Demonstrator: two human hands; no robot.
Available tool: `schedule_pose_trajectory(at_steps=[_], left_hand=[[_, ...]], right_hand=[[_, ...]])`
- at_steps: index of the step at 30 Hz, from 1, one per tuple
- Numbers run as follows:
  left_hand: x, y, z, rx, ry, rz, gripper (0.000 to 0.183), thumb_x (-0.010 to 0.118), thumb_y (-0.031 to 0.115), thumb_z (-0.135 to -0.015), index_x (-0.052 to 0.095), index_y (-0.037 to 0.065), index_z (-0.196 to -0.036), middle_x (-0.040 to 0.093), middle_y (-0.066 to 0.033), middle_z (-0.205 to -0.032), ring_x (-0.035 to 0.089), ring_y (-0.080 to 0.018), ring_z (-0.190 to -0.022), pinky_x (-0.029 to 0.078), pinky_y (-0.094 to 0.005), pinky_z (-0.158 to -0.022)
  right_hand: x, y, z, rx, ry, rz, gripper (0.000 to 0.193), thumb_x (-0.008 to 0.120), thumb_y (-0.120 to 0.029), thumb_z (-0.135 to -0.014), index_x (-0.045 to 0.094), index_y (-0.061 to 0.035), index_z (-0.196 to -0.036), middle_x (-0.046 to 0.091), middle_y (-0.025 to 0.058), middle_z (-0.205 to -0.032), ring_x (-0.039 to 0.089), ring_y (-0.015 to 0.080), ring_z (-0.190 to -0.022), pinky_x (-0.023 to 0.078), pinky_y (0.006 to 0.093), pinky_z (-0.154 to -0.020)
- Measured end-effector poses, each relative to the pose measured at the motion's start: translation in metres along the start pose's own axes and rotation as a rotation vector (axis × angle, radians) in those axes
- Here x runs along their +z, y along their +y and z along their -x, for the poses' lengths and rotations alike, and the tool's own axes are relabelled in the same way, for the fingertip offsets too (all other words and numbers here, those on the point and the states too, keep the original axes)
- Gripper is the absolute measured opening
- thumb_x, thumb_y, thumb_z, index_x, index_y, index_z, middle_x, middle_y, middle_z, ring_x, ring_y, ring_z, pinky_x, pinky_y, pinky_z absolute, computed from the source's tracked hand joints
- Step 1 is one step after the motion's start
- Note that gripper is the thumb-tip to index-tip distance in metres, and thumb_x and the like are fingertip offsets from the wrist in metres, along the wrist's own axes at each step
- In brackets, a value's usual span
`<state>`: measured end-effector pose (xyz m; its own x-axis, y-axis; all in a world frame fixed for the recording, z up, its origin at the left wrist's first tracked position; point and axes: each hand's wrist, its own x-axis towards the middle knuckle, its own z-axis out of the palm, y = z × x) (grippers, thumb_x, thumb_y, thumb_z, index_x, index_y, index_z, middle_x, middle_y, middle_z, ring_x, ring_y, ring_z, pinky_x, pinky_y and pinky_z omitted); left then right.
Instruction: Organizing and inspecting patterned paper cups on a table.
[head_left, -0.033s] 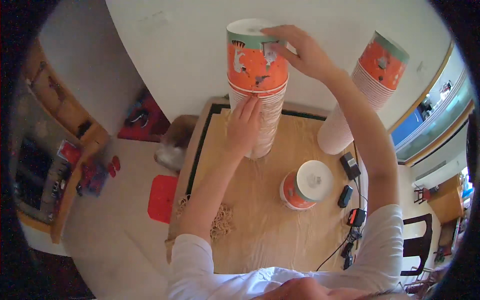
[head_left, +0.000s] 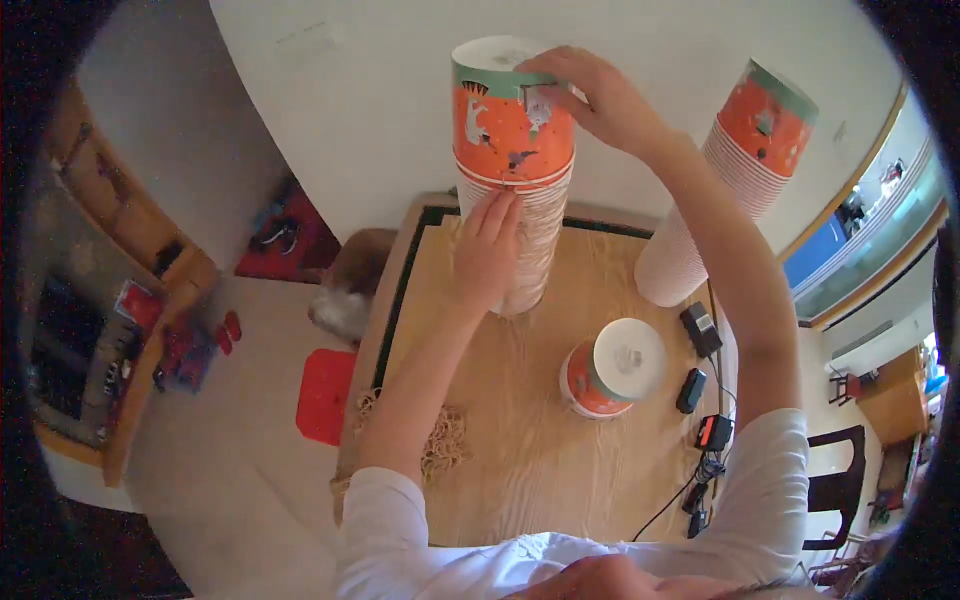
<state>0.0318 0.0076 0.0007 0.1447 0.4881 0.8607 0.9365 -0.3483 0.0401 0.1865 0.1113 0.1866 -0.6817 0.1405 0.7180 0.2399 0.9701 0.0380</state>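
Note:
A tall stack of upside-down paper buckets (head_left: 512, 125) stands at the far side of the table. The top one is orange with a green band and white base. My right hand (head_left: 600, 95) grips its upper edge, fingers over the base and thumb against the side. Lower down, my left hand (head_left: 487, 250) has its fingertips pinched at the bucket's rim, on what looks like a thin tan rubber band (head_left: 512, 189). More tan bands seem to circle the stack below. A tangled pile of rubber bands (head_left: 443, 440) lies beside my left forearm.
A second bucket stack (head_left: 735, 180) leans at the back right. One short upside-down bucket (head_left: 630, 362) sits on the wooden table (head_left: 520, 440). Black adapters (head_left: 700, 330) and cables line the right edge. A red stool (head_left: 325, 395) stands left of the table.

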Motion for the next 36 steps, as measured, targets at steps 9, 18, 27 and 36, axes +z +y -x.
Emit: schedule_pose_trajectory(at_steps=[9,18,27,36], left_hand=[[-0.007,0.001,-0.001,0.014,-0.017,0.006,0.041,0.053,0.0,-0.074,0.054,-0.001,-0.115,0.051,-0.0093,-0.118,0.048,-0.0253,-0.111,0.041,-0.0363,-0.095],[-0.014,-0.01,-0.012,-0.095,0.014,0.164,0.045,0.054,-0.004,-0.071,0.052,0.003,-0.115,0.05,-0.0136,-0.119,0.046,-0.032,-0.113,0.038,-0.0417,-0.097],[-0.011,-0.009,-0.008,-0.061,0.004,0.041,0.043,0.053,-0.006,-0.071,0.052,0.001,-0.114,0.051,-0.0138,-0.117,0.048,-0.0325,-0.11,0.042,-0.0412,-0.094],[-0.061,0.018,0.045,-0.218,-0.169,0.071,0.044,0.054,-0.005,-0.074,0.049,0.001,-0.117,0.047,-0.0166,-0.121,0.045,-0.0333,-0.113,0.041,-0.0391,-0.094]], right_hand=[[-0.01,0.009,-0.004,0.027,-0.041,0.077,0.022,0.056,-0.001,-0.081,0.063,-0.0066,-0.101,0.058,0.0097,-0.095,0.057,0.0275,-0.087,0.047,0.035,-0.077],[-0.004,0.009,-0.001,-0.039,-0.032,0.092,0.026,0.057,0.0,-0.079,0.063,-0.0076,-0.103,0.057,0.0103,-0.089,0.058,0.0271,-0.081,0.048,0.0359,-0.072],[0.003,-0.001,0.014,0.031,0.044,0.11,0.028,0.058,-0.001,-0.079,0.062,-0.0093,-0.105,0.057,0.0095,-0.093,0.058,0.0278,-0.085,0.048,0.0364,-0.074],[0.025,-0.125,0.169,0.546,-0.087,-0.004,0.039,0.062,-0.009,-0.073,0.053,-0.0031,-0.11,0.052,0.0169,-0.11,0.051,0.0353,-0.101,0.043,0.0428,-0.086]])
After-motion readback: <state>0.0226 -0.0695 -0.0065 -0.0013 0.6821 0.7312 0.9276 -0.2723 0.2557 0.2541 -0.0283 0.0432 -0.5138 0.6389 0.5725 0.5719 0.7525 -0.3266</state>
